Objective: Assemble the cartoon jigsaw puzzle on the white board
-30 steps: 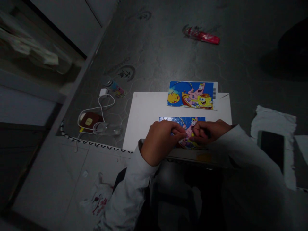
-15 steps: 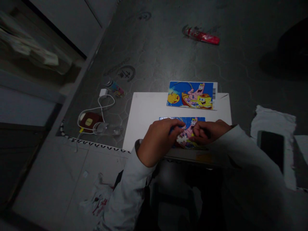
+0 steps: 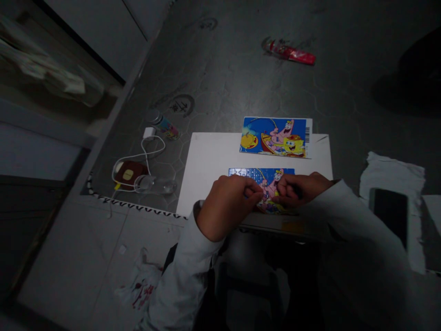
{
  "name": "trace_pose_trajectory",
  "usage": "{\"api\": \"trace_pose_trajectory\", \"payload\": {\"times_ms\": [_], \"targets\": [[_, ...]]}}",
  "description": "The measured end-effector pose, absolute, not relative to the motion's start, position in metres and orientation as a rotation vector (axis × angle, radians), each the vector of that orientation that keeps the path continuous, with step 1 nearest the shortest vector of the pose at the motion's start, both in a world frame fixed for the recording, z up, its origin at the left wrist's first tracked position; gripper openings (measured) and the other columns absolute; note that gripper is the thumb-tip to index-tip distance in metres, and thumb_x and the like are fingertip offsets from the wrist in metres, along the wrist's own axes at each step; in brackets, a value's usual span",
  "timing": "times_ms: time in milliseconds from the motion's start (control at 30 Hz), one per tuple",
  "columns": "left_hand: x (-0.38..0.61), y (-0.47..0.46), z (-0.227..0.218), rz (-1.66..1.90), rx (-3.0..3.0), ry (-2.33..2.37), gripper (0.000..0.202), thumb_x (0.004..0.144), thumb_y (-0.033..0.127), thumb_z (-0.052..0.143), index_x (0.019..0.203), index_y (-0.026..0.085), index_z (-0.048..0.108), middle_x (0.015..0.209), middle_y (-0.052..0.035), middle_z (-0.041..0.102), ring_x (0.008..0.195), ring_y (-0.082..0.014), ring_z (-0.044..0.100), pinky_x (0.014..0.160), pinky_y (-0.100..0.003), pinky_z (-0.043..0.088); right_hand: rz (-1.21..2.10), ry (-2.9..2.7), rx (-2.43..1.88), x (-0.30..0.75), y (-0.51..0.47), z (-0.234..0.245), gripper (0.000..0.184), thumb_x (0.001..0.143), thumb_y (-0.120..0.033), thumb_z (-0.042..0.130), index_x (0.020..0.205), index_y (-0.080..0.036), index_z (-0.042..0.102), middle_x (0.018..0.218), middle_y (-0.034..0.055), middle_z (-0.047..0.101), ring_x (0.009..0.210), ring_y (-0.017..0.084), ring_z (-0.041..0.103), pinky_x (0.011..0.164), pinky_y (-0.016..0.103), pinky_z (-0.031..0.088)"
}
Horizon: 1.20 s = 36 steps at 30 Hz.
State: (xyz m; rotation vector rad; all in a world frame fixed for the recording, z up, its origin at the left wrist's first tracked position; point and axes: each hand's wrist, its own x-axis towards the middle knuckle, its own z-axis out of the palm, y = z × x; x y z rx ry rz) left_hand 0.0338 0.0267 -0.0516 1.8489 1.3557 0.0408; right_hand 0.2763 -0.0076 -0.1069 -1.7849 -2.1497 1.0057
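Note:
A cartoon jigsaw puzzle (image 3: 248, 173), blue with pink and yellow figures, lies near the front edge of a white board (image 3: 208, 158). Over its left half is my left hand (image 3: 232, 200), thumb and forefinger pinched together close to the pieces. My right hand (image 3: 296, 191) is curled at the puzzle's right side, its fingertips also closed near the surface. Whatever sits between the fingertips of either hand is too small and dark to make out. Both hands hide part of the puzzle. Behind it lies a printed picture sheet (image 3: 274, 137) showing the same scene with a barcode.
Left of the board are a clear plastic bottle (image 3: 156, 185), a brown box-shaped item (image 3: 130, 174), a white charger with cable (image 3: 149, 133) and a colourful cylinder (image 3: 167, 127). A phone (image 3: 389, 216) rests on white paper (image 3: 392, 170) at right. A red packet (image 3: 296, 54) lies farther back.
My left hand has tilted, its fingertips coming lower toward the puzzle. The pale jigsaw-shaped patch between my hands no longer shows; printed picture appears there. My right hand has hardly moved.

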Motion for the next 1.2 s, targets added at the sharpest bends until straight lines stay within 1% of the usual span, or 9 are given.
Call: {"api": "trace_pose_trajectory", "payload": {"times_ms": [233,433,500,633,700,800,900,1000,1200], "targets": [[0.028,0.028,-0.050,0.066,1.922,1.380,0.006,0.099,0.026,0.088,0.101,0.027,0.093,0.090,0.0002,0.090,0.083,-0.0201,0.082,0.086,-0.034,0.059,1.038,-2.132,-1.770,0.277,-0.008,-0.108,0.028,0.095,-0.046,0.079,0.084,-0.029,0.061,0.061,-0.0101,0.065,0.057,0.016,0.062,0.069,0.035,0.042],[0.015,0.032,-0.046,0.145,2.051,1.315,0.020,0.103,0.013,0.079,0.112,0.026,0.092,0.115,-0.0026,0.092,0.107,-0.0234,0.085,0.099,-0.035,0.061,1.029,-2.120,-1.794,0.275,-0.008,-0.107,0.028,0.096,-0.044,0.079,0.084,-0.028,0.060,0.060,-0.0105,0.063,0.058,0.014,0.060,0.071,0.034,0.042],[0.015,0.033,-0.046,0.148,2.057,1.273,0.021,0.103,0.011,0.078,0.112,0.026,0.091,0.116,-0.0022,0.091,0.109,-0.0227,0.085,0.099,-0.033,0.061,1.045,-2.116,-1.800,0.275,-0.008,-0.105,0.028,0.095,-0.043,0.080,0.084,-0.028,0.060,0.061,-0.0106,0.063,0.058,0.014,0.060,0.071,0.034,0.042],[0.021,0.032,-0.049,0.107,2.006,1.281,0.019,0.102,0.014,0.082,0.116,0.026,0.088,0.102,0.0007,0.091,0.094,-0.0191,0.084,0.091,-0.030,0.060,1.046,-2.108,-1.796,0.275,-0.008,-0.105,0.028,0.094,-0.044,0.081,0.083,-0.029,0.060,0.060,-0.0105,0.063,0.058,0.015,0.060,0.070,0.034,0.042],[0.025,0.030,-0.053,0.075,2.040,1.309,0.020,0.102,0.016,0.083,0.118,0.026,0.086,0.100,0.0006,0.090,0.093,-0.0199,0.084,0.089,-0.031,0.059,1.055,-2.110,-1.792,0.276,-0.007,-0.105,0.029,0.094,-0.045,0.081,0.083,-0.029,0.060,0.060,-0.0101,0.063,0.059,0.016,0.062,0.070,0.034,0.042],[0.027,0.029,-0.060,0.011,2.189,1.315,0.020,0.104,0.021,0.080,0.123,0.027,0.084,0.103,-0.0030,0.090,0.094,-0.0231,0.083,0.083,-0.033,0.058,1.065,-2.121,-1.790,0.277,-0.006,-0.106,0.030,0.094,-0.047,0.081,0.083,-0.029,0.060,0.061,-0.0096,0.064,0.059,0.017,0.062,0.069,0.035,0.043],[0.027,0.029,-0.061,-0.026,2.355,1.237,0.017,0.108,0.021,0.075,0.121,0.027,0.084,0.106,-0.0047,0.089,0.090,-0.0223,0.081,0.075,-0.030,0.055,1.043,-2.150,-1.773,0.278,-0.006,-0.108,0.028,0.096,-0.051,0.079,0.085,-0.031,0.063,0.060,-0.0090,0.065,0.056,0.017,0.062,0.065,0.035,0.043],[0.026,0.030,-0.057,-0.088,2.444,1.152,0.018,0.109,0.018,0.071,0.114,0.027,0.085,0.115,-0.0045,0.088,0.092,-0.0214,0.080,0.072,-0.029,0.052,1.031,-2.167,-1.760,0.279,-0.006,-0.110,0.028,0.097,-0.055,0.077,0.088,-0.032,0.065,0.060,-0.0087,0.066,0.055,0.018,0.061,0.064,0.035,0.043],[0.025,0.032,-0.052,-0.155,2.514,1.088,0.025,0.108,0.015,0.072,0.118,0.032,0.087,0.121,-0.0018,0.088,0.094,-0.0221,0.081,0.067,-0.029,0.049,0.977,-2.166,-1.788,0.277,-0.009,-0.111,0.027,0.097,-0.049,0.077,0.085,-0.030,0.062,0.060,-0.0092,0.064,0.056,0.017,0.062,0.067,0.034,0.042]]}}
